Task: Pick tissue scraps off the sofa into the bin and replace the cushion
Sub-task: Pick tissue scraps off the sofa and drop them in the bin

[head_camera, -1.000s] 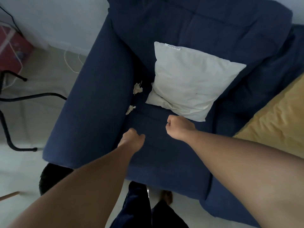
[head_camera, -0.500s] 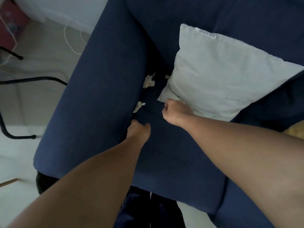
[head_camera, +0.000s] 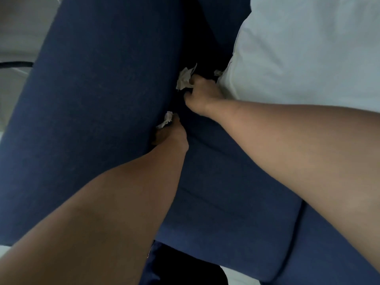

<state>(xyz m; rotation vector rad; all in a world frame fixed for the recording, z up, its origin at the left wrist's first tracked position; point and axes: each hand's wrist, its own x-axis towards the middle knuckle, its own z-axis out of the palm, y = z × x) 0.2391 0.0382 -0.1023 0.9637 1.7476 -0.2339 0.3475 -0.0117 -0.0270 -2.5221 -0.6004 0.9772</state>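
Observation:
A crumpled tissue scrap (head_camera: 184, 79) lies in the crease between the navy sofa's armrest (head_camera: 98, 103) and the seat (head_camera: 226, 192). My right hand (head_camera: 202, 94) has its fingers closed on this scrap. A smaller tissue scrap (head_camera: 166, 121) sits lower in the same crease, pinched at the fingertips of my left hand (head_camera: 171, 136). A third tiny scrap (head_camera: 218, 73) peeks out by the corner of the white cushion (head_camera: 308, 48), which rests on the seat at the upper right, touching my right wrist. No bin is in view.
Pale floor (head_camera: 14, 33) shows left of the armrest, crossed by a black curved bar (head_camera: 16, 64). My dark trousers (head_camera: 185, 266) are at the bottom edge, in front of the seat.
I have leaned in closer. Both hands moved forward into the crease: the right one from the cushion's corner onto the larger scrap, the left one up to the smaller scrap.

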